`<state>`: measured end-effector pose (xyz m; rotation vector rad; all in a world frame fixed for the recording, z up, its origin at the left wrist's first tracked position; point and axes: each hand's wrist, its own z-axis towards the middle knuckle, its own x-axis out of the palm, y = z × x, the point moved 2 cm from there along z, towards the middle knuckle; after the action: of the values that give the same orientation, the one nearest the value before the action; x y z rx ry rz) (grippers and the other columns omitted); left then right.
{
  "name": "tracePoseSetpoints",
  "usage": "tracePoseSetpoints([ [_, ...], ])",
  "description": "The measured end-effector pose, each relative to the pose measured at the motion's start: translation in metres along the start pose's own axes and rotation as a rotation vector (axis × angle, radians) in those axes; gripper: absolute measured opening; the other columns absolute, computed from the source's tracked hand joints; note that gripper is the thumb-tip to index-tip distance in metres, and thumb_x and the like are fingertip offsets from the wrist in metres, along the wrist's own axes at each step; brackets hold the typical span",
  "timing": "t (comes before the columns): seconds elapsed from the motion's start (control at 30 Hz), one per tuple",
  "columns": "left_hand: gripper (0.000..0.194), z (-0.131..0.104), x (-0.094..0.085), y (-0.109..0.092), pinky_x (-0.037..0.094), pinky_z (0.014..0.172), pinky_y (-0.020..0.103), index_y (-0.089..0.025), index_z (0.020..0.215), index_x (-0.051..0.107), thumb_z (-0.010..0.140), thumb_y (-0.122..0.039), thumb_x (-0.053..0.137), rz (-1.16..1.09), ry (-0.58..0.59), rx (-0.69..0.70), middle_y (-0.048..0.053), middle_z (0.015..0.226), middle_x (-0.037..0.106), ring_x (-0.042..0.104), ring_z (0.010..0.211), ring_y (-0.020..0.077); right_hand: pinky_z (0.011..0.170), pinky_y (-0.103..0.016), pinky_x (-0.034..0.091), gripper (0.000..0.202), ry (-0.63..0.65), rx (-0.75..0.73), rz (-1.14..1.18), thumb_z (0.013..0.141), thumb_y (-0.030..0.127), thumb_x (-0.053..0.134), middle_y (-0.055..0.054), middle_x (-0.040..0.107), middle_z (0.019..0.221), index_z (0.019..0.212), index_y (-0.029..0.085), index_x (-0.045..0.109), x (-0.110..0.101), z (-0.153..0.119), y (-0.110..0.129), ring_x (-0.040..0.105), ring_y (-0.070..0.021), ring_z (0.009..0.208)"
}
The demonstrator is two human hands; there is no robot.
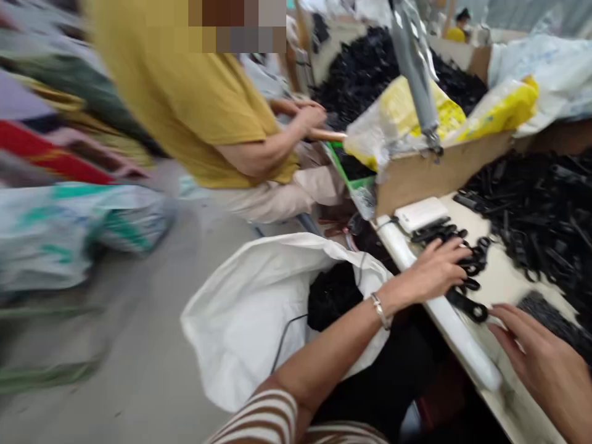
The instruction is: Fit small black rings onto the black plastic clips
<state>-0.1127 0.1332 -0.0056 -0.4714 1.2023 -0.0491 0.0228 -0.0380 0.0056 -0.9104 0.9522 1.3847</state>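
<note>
My left hand reaches over the table edge onto a small cluster of black plastic parts, its fingers stretched out and spread on or just above them. A longer black plastic piece with a round hole at its end lies just below that hand. Beside the holed end is my right hand, thumb and forefinger apart, with nothing visible between them. Whether its fingertip touches the piece I cannot tell. A white box-shaped object sits just beyond the cluster.
A large heap of black parts covers the table's right side. Below the edge stands an open white sack with black contents. A seated co-worker in a yellow shirt works at the far left. A cardboard divider and a hanging grey tool stand beyond.
</note>
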Motion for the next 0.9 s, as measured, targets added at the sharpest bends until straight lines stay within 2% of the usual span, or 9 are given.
tracePoseSetpoints([
  [0.1, 0.022, -0.001, 0.001, 0.006, 0.034, 0.113, 0.049, -0.016, 0.098, 0.070, 0.095, -0.017, 0.048, -0.150, -0.116, 0.030, 0.012, 0.139, 0.052, 0.035, 0.140, 0.0277, 0.050, -0.029, 0.044, 0.030, 0.185, 0.084, -0.063, 0.100, 0.041, 0.037, -0.004, 0.070, 0.100, 0.108, 0.025, 0.060, 0.004, -0.003, 0.002, 0.066, -0.0187, 0.061],
  [0.2, 0.024, -0.004, 0.002, 0.008, 0.039, 0.112, 0.045, -0.013, 0.096, 0.069, 0.095, -0.013, 0.045, -0.226, -0.227, 0.066, 0.014, 0.133, 0.056, 0.039, 0.138, 0.0261, 0.048, -0.029, 0.040, 0.019, 0.278, 0.161, -0.085, 0.093, 0.036, 0.053, -0.001, 0.070, 0.090, 0.107, 0.026, 0.058, 0.011, 0.008, 0.010, 0.064, -0.0200, 0.058],
  [0.33, 0.022, -0.012, 0.003, 0.009, 0.042, 0.111, 0.046, -0.012, 0.096, 0.069, 0.094, -0.013, 0.047, -0.233, -0.270, 0.073, 0.015, 0.128, 0.059, 0.044, 0.135, 0.0268, 0.053, -0.029, 0.040, 0.022, 0.293, 0.216, -0.058, 0.086, 0.027, 0.060, -0.002, 0.069, 0.084, 0.108, 0.024, 0.056, 0.019, 0.016, 0.018, 0.065, -0.0226, 0.062],
  [0.47, 0.017, -0.022, -0.002, 0.001, 0.042, 0.110, 0.049, -0.014, 0.098, 0.068, 0.092, -0.016, 0.052, -0.232, -0.273, 0.071, 0.014, 0.129, 0.059, 0.042, 0.136, 0.0270, 0.059, -0.029, 0.043, 0.022, 0.196, 0.301, 0.064, 0.088, 0.027, 0.057, -0.001, 0.065, 0.076, 0.109, 0.022, 0.058, 0.010, 0.003, 0.014, 0.062, -0.0199, 0.060],
  [0.57, 0.016, -0.025, -0.006, -0.017, 0.040, 0.111, 0.049, -0.014, 0.104, 0.066, 0.090, -0.020, 0.058, -0.257, -0.230, 0.144, 0.013, 0.132, 0.057, 0.040, 0.137, 0.0272, 0.060, -0.027, 0.043, 0.023, 0.090, 0.371, 0.128, 0.091, 0.031, 0.055, 0.001, 0.062, 0.072, 0.111, 0.020, 0.059, -0.008, -0.017, 0.014, 0.059, -0.0165, 0.056],
  [0.67, 0.019, -0.022, -0.002, -0.041, 0.039, 0.111, 0.045, -0.015, 0.108, 0.063, 0.090, -0.021, 0.059, -0.289, -0.147, 0.254, 0.011, 0.129, 0.060, 0.044, 0.134, 0.0242, 0.058, -0.026, 0.043, 0.024, 0.041, 0.427, 0.122, 0.093, 0.034, 0.054, 0.002, 0.059, 0.068, 0.111, 0.019, 0.059, -0.022, -0.038, 0.017, 0.056, -0.0146, 0.053],
  [0.8, 0.014, -0.013, 0.015, -0.070, 0.043, 0.101, 0.038, -0.017, 0.101, 0.065, 0.093, -0.017, 0.053, -0.276, -0.050, 0.348, 0.007, 0.113, 0.068, 0.059, 0.113, 0.0197, 0.057, -0.026, 0.043, 0.024, 0.018, 0.519, 0.106, 0.093, 0.036, 0.054, 0.003, 0.057, 0.065, 0.109, 0.019, 0.060, -0.031, -0.064, 0.016, 0.056, -0.0147, 0.052],
  [0.9, 0.013, -0.009, 0.029, -0.086, 0.043, 0.092, 0.034, -0.016, 0.095, 0.066, 0.093, -0.014, 0.053, -0.277, 0.011, 0.363, 0.006, 0.105, 0.070, 0.062, 0.100, 0.0179, 0.057, -0.026, 0.044, 0.024, 0.006, 0.582, 0.127, 0.093, 0.037, 0.054, 0.003, 0.057, 0.064, 0.108, 0.019, 0.060, -0.033, -0.083, 0.012, 0.056, -0.0153, 0.052],
])
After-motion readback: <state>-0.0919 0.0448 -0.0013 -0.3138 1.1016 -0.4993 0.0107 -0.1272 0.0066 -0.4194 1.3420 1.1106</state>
